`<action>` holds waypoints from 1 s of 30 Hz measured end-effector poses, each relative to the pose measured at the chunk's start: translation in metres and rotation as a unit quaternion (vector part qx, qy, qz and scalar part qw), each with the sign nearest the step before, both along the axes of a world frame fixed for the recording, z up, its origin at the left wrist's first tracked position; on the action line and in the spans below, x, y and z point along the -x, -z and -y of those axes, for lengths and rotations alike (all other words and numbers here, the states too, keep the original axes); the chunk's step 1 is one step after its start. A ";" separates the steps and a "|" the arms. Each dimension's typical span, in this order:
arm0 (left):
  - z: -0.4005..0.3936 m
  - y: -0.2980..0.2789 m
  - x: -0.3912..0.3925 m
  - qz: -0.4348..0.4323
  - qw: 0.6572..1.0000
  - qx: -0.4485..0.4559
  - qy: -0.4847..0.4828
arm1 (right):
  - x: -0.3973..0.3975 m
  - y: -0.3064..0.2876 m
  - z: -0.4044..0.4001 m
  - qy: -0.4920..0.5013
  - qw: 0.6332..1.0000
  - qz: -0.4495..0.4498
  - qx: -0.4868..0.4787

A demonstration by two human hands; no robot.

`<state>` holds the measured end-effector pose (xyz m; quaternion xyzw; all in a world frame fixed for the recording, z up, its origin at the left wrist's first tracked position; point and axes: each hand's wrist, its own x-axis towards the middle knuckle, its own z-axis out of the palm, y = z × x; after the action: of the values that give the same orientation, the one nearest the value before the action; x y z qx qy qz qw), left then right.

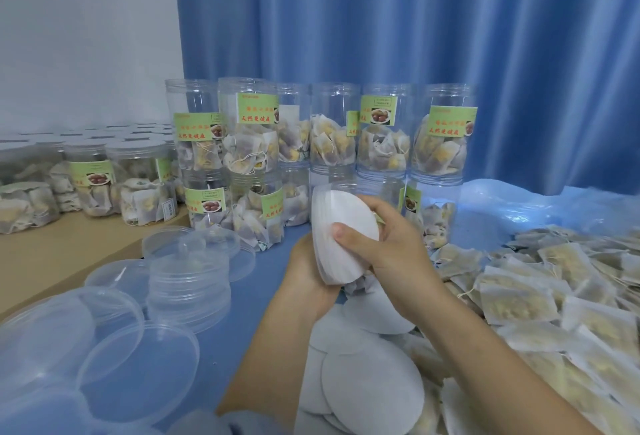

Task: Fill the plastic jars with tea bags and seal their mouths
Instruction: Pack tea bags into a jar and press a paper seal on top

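Observation:
Both hands hold a stack of round white seal discs (341, 223) in front of me. My left hand (308, 279) cups the stack from below. My right hand (388, 244) grips it from the right, thumb pressed on the top disc. Behind stand clear plastic jars (332, 133) with green labels, stacked two high, open-mouthed and partly filled with tea bags. Loose tea bags (540, 299) lie heaped at the right. More white discs (370, 396) lie below my arms.
Clear plastic lids (188, 282) lie piled at the lower left on the blue cloth. Lidded, filled jars (93, 182) stand on a brown board at the far left. A blue curtain (415, 19) hangs behind, and crumpled clear plastic (512, 206) lies at the right.

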<state>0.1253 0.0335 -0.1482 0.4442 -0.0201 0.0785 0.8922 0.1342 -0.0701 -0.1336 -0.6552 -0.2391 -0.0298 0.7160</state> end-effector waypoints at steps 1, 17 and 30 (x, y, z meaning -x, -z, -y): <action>0.000 0.001 -0.001 -0.004 1.000 0.000 -0.001 | 0.001 0.000 -0.001 0.018 0.999 0.030 0.011; -0.007 0.008 -0.005 -0.024 0.993 -0.039 -0.111 | 0.021 -0.012 -0.007 0.028 0.987 0.115 0.113; -0.028 -0.005 0.011 0.043 0.989 0.063 -0.123 | 0.013 -0.014 0.003 -0.020 0.999 0.020 0.030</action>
<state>0.1139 0.0619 -0.1434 0.3821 0.0010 0.2079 0.9004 0.1216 -0.0726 -0.1195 -0.6711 -0.2672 -0.0211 0.6913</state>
